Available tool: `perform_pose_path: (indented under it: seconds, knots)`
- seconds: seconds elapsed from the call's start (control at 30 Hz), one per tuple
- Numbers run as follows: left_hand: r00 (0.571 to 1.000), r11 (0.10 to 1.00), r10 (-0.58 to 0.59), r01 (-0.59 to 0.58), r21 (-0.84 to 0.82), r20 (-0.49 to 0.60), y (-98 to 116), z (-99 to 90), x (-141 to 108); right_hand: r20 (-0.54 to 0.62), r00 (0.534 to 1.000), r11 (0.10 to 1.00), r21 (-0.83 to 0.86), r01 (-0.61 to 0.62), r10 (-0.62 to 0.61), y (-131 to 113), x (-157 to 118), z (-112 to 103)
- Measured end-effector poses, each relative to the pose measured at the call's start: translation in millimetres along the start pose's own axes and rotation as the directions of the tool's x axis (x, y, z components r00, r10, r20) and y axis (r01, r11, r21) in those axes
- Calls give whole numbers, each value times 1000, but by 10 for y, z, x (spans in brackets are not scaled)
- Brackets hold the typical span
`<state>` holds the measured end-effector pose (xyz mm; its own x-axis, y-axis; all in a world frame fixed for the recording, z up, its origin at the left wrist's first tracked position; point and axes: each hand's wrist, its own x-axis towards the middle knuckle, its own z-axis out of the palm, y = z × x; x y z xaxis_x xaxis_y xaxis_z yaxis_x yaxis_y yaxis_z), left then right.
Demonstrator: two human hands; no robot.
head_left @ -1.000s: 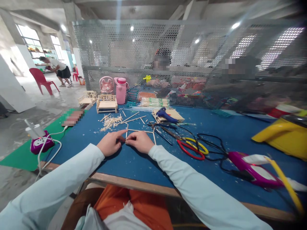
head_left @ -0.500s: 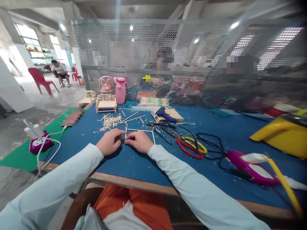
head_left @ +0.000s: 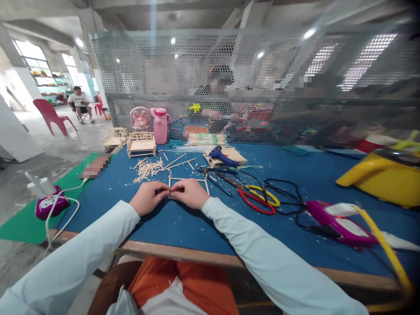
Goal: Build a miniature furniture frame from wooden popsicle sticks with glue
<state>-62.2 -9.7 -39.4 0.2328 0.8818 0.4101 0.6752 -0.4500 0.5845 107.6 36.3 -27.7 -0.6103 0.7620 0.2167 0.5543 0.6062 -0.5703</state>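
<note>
Right now both hands meet over the blue-topped table, at the near end of the left-hand stick of a small stick frame (head_left: pixel 188 179). The right hand (head_left: pixel 190 194) has thumb and fingers pinched on that stick; the left hand (head_left: pixel 148 197) brings its curled fingertips to the same spot, though I can't make out whether it grips the wood or merely touches it. The frame lies flat on the table (head_left: pixel 183 229), its crossbar running beyond the right hand to a second side stick, with the near side unclosed.

Just beyond the hands, to the left, is a pile of short cut sticks (head_left: pixel 149 169), with a few longer sticks (head_left: pixel 173 162) beside it. Farther back stand a miniature wooden bench (head_left: pixel 141 144) and a similar piece (head_left: pixel 114 137), near a pink vacuum flask (head_left: pixel 160 127). To the right of these, a blue hot-glue gun (head_left: pixel 225 157) rests on a flat wooden piece (head_left: pixel 239 155).

Nearer the right hand lie a dark pen (head_left: pixel 221 187) and scissors (head_left: pixel 249 206) with one red and one yellow handle, then black cords and a magenta power strip (head_left: pixel 341 223). A perforated screen (head_left: pixel 183 78) borders the table's far side, with a person (head_left: pixel 215 114) partly visible behind it.
</note>
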Motion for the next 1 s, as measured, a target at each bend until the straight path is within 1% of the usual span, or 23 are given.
perform_pose_path:
  seconds: [0.1, 0.17, 0.23, 0.37, 0.47, 0.7, 1.0]
  knots:
    - [999, 999, -38, 38, -10, 13, 9, -13, -7, -89, 996, 999, 31, -20, 23, 53, -25, -96]
    - [998, 999, -51, 51, -16, 24, 5, -20, -10, -97, 995, 1000, 8, -21, 21, 92, -47, -151]
    - [998, 998, -59, 60, -21, 30, -6, -23, -10, -48, 999, 999, -42, -11, 9, 120, -66, -180]
    - [998, 998, -56, 57, -18, 30, -27, -22, -9, 97, 994, 989, -139, 56, -42, 110, -76, -165]
    - [998, 999, -49, 50, -13, 28, -31, -22, -7, 152, 986, 976, -195, 95, -66, 75, -63, -140]
    - [998, 998, -59, 59, -3, 14, -26, -10, 1, 167, 985, 977, -201, 67, -33, 64, -47, -135]
    - [998, 998, -59, 59, 17, 16, -20, -11, -2, 162, 987, 981, -187, 51, -21, 66, -50, -129]
